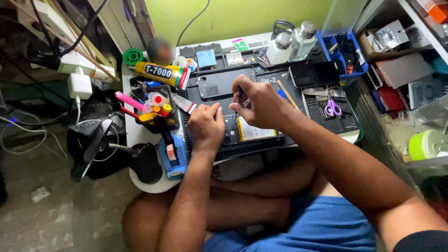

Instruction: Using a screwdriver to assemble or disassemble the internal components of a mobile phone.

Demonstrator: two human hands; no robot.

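The fingers of the right hand [259, 103] are pressed together at the tips, pinching a thin dark tool [240, 94] whose point dips toward the opened phone [245, 128]. The fingers of the left hand [206, 125] are curled under and bunched, knuckles up, resting on the phone's left edge; whether they pinch anything I cannot tell.

The opened phone lies flat on a black ribbed work mat [261, 144] at the near edge of the counter [140, 135], its inside showing a pale rectangular battery with a yellow stripe. Just behind the hands lies a dark, glossy back cover [219, 81] with a small round camera hole, and to its right a second phone [313, 73] — smooth black glass, face up.

Left of the mat, a black mesh holder [158, 109] is crammed with pink, red and yellow tool handles, and a soft metal glue tube [161, 73] with a red cap lies across it. A blue tape dispenser [171, 156] sits at the counter's near corner. Purple-handled scissors [332, 107] rest on the mat's right side — beyond them two clear bottles [294, 42] with metal caps stand beside a blue plastic bin [347, 56].
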